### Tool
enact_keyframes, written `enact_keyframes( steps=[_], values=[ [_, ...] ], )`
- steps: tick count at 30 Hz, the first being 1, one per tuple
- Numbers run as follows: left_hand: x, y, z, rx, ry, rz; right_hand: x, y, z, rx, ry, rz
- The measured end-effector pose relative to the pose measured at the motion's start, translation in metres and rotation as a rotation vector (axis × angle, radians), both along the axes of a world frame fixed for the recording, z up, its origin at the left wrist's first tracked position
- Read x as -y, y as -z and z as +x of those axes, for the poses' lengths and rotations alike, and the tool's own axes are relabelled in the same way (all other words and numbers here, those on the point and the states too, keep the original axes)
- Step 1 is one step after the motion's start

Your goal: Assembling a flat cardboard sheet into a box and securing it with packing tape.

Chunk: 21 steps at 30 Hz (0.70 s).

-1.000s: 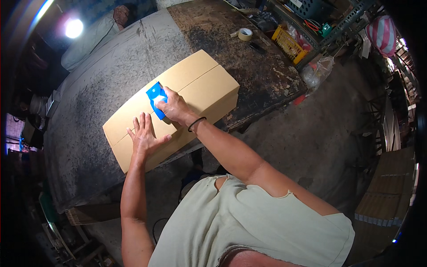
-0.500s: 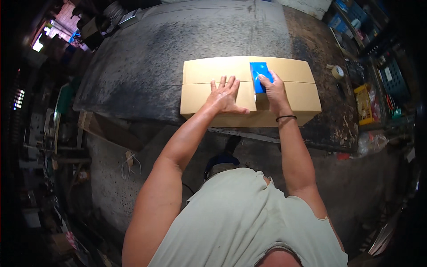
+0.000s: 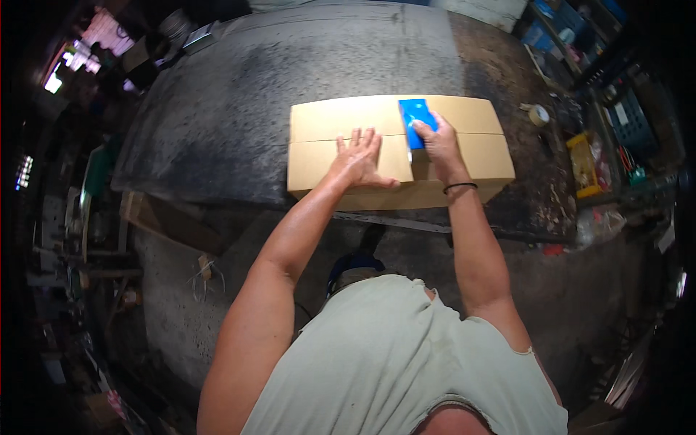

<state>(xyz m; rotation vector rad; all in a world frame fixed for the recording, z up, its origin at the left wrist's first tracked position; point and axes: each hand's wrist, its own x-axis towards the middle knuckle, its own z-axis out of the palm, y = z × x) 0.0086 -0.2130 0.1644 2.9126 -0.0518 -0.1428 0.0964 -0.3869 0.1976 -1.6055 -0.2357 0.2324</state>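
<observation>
A long closed cardboard box (image 3: 333,119) lies across the near part of the dark worktable, with a straight seam running lengthwise along its top. My left hand (image 3: 357,161) rests flat on the top, left of the middle, its fingers spread and thumb pointing right. To its right, my right hand (image 3: 442,148) grips a glossy blue flat rectangular piece (image 3: 415,112), thumb on top and the other fingers mostly hidden. That piece lies across the seam on the box, near the middle. A dark band circles my right wrist.
The worn worktable (image 3: 239,94) extends beyond the box to the far side. A tape roll (image 3: 538,114) lies on its right part. Shelves with a blue-grey crate (image 3: 638,123) and a yellow crate (image 3: 583,165) stand at the right. A wooden box (image 3: 170,225) is below the table's left edge.
The whole picture has shifted slightly left. Relative to the box, both hands and the blue piece show no clear movement.
</observation>
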Motion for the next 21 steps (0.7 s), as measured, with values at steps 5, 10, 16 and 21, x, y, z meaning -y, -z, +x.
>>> enact_keyframes(
  steps=[5, 10, 16, 21],
  values=[
    [-0.003, 0.0, -0.003, -0.028, -0.027, 0.001, -0.013, 0.027, -0.011, 0.052, 0.056, 0.03],
    [-0.006, -0.003, -0.004, -0.024, -0.028, -0.002, 0.008, -0.003, -0.052, 0.09, 0.078, -0.245],
    [-0.003, -0.003, -0.003, -0.025, -0.053, 0.056, 0.04, -0.007, -0.103, 0.1, 0.067, -0.21],
    [0.003, -0.003, -0.002, -0.013, -0.074, 0.043, 0.072, 0.001, -0.146, 0.065, 0.068, -0.163]
  ],
)
